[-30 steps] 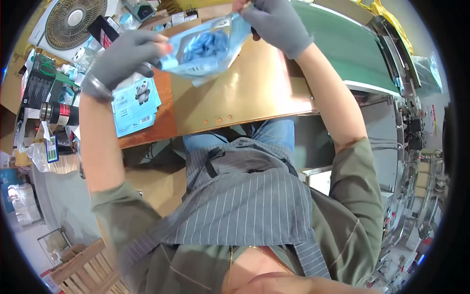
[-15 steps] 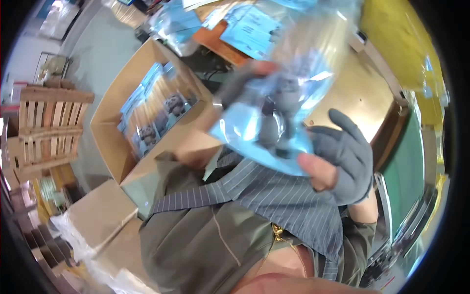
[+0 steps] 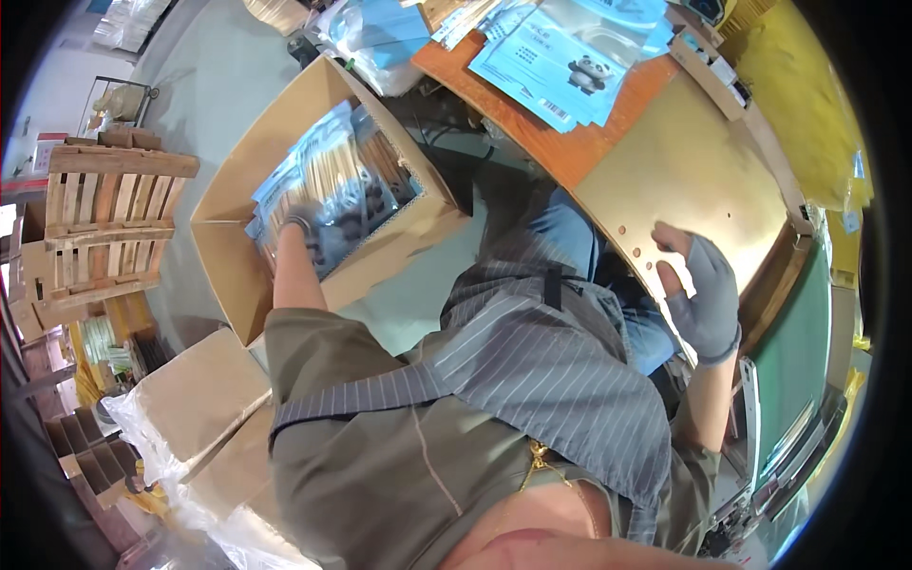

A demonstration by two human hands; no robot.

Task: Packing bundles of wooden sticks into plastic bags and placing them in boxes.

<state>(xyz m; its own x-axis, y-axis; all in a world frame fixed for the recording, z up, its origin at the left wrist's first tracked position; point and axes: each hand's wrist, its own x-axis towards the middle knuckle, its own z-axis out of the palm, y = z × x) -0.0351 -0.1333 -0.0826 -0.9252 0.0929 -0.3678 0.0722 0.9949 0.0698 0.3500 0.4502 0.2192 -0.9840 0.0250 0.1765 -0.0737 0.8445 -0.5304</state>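
My left hand (image 3: 302,224), in a grey glove, reaches down into a cardboard box (image 3: 217,261) at the left. It lies on blue, clear-fronted packs (image 3: 323,180) of pale thin sticks with a panda print; its fingers are mostly hidden among them, so their grip does not show. My right hand (image 3: 708,299), in a grey glove with bare fingertips, is at the near edge of a gold-coloured board (image 3: 684,161). Its thumb and fingers are bent but apart, with nothing seen between them.
Flat blue panda-printed bags (image 3: 541,66) lie on an orange-brown tabletop (image 3: 560,152) beyond the board. Wooden pallets (image 3: 119,214) stand at the far left, closed cartons (image 3: 195,399) at the near left. Yellow plastic sacking (image 3: 793,85) hangs at the far right.
The stick-filled blue pack held up between both hands is no longer there. My left hand has moved left and down into the box; my right hand has come to the board's edge.
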